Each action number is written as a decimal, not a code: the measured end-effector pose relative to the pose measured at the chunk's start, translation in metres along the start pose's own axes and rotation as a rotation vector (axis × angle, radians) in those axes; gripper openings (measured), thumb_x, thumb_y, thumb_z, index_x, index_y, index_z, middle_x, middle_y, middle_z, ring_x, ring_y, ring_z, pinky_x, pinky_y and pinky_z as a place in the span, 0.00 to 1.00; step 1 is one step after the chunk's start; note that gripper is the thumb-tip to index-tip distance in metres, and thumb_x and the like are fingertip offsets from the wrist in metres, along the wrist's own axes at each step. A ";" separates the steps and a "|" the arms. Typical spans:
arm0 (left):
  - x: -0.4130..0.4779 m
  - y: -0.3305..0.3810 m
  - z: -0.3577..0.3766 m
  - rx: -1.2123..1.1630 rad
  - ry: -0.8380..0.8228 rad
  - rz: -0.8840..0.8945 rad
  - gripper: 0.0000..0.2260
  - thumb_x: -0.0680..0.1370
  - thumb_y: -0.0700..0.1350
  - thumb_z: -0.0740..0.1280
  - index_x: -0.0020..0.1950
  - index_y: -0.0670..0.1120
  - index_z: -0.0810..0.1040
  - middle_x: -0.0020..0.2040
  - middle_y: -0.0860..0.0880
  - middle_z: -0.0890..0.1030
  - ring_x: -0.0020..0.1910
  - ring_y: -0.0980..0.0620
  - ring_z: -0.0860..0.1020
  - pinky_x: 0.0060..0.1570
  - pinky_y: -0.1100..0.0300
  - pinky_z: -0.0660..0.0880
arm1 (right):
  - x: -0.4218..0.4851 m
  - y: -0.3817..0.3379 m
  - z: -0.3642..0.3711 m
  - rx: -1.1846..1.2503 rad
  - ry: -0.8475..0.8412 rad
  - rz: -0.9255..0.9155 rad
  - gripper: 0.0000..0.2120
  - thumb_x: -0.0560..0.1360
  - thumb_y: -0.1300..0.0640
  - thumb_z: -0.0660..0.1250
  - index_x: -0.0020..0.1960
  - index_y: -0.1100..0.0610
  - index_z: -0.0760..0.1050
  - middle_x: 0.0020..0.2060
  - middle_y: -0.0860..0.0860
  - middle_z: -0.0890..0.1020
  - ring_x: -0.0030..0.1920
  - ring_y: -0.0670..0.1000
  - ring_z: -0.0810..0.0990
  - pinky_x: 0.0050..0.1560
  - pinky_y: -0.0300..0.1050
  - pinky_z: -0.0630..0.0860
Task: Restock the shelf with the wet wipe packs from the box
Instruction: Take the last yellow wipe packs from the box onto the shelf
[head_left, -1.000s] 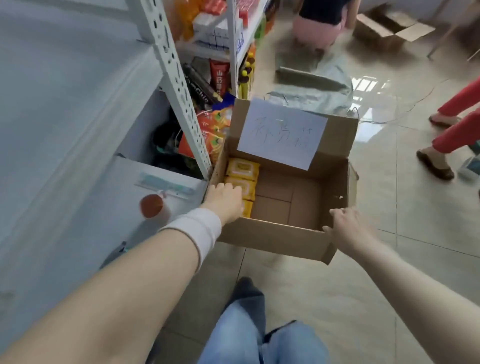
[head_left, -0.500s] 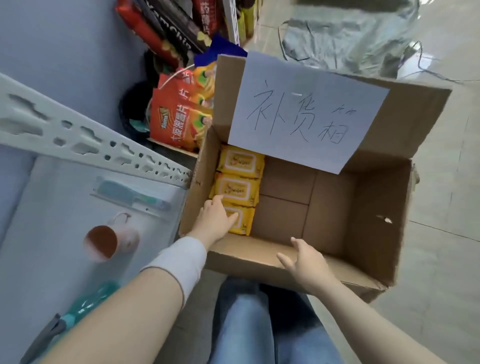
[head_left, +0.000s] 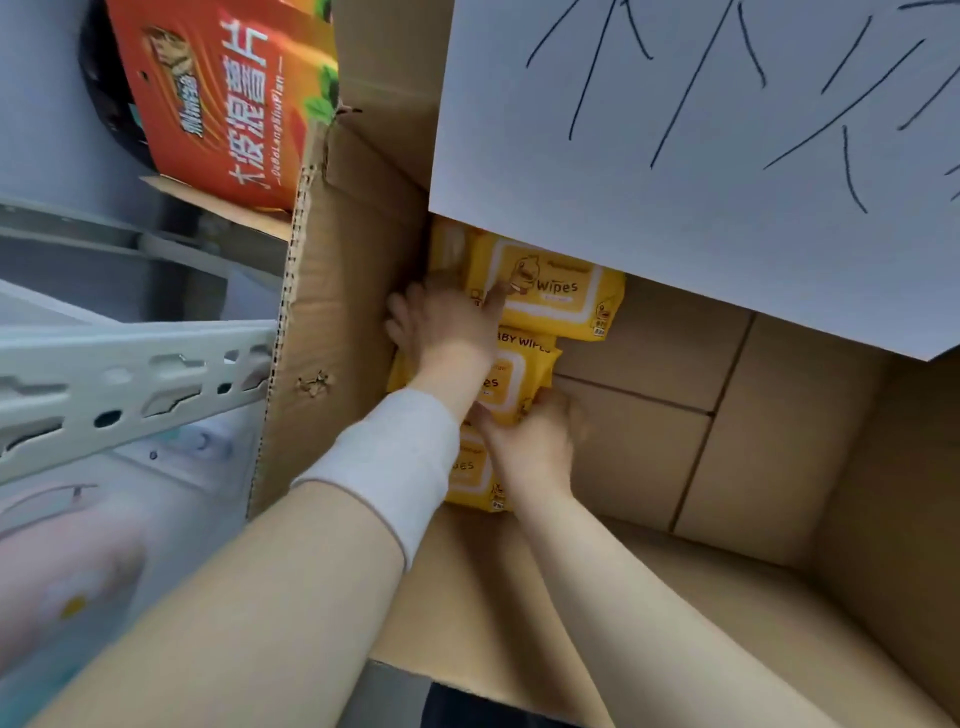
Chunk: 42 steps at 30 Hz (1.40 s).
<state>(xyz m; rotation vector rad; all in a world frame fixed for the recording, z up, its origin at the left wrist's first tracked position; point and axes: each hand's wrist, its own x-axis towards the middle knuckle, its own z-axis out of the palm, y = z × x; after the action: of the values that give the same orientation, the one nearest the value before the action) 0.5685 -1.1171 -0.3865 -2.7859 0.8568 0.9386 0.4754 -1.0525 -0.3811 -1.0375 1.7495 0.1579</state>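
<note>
Three yellow wet wipe packs lie in a row along the left wall of the cardboard box (head_left: 337, 291). My left hand (head_left: 447, 322) grips the far wet wipe pack (head_left: 558, 293), with the thumb on its top and the fingers at its left edge. My right hand (head_left: 535, 441) holds the right edge of the middle wet wipe pack (head_left: 506, 376), its fingers curled round it. The near wet wipe pack (head_left: 470, 475) lies partly hidden under both wrists. The white metal shelf (head_left: 130, 374) stands just left of the box.
A white paper sign (head_left: 675, 130) with handwriting hangs over the far side of the box. An orange snack bag (head_left: 223, 93) leans behind the box's left wall. On the lower shelf at the left lie blurred items. The right part of the box floor is bare cardboard.
The view has moved down close into the box. My left hand went from the near pack to the far one. My right hand left the box's front rim and reached in onto the middle pack.
</note>
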 end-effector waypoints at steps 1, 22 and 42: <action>0.002 0.001 -0.002 0.009 -0.044 0.011 0.28 0.75 0.63 0.59 0.66 0.44 0.70 0.67 0.41 0.69 0.68 0.40 0.61 0.65 0.48 0.58 | -0.003 0.000 0.000 0.032 0.031 0.008 0.32 0.66 0.41 0.72 0.59 0.62 0.69 0.58 0.57 0.72 0.62 0.59 0.67 0.63 0.54 0.66; -0.036 0.002 -0.043 -0.503 -0.264 0.173 0.21 0.72 0.50 0.71 0.61 0.41 0.75 0.58 0.43 0.79 0.58 0.44 0.77 0.59 0.51 0.74 | -0.036 0.065 -0.093 0.692 -0.141 0.215 0.09 0.68 0.56 0.74 0.47 0.54 0.78 0.50 0.55 0.83 0.49 0.54 0.82 0.48 0.50 0.80; -0.397 -0.168 -0.266 -1.098 0.404 0.158 0.15 0.69 0.59 0.70 0.49 0.53 0.75 0.51 0.52 0.80 0.51 0.52 0.80 0.50 0.58 0.78 | -0.311 0.079 -0.274 0.497 -0.334 -0.249 0.28 0.62 0.46 0.71 0.60 0.54 0.74 0.53 0.52 0.83 0.50 0.54 0.84 0.52 0.52 0.80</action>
<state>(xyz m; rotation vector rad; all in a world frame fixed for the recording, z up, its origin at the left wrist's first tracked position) 0.5396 -0.8486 0.0420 -4.0012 0.7334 1.1262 0.2502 -0.9791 -0.0322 -0.7961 1.2551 -0.2392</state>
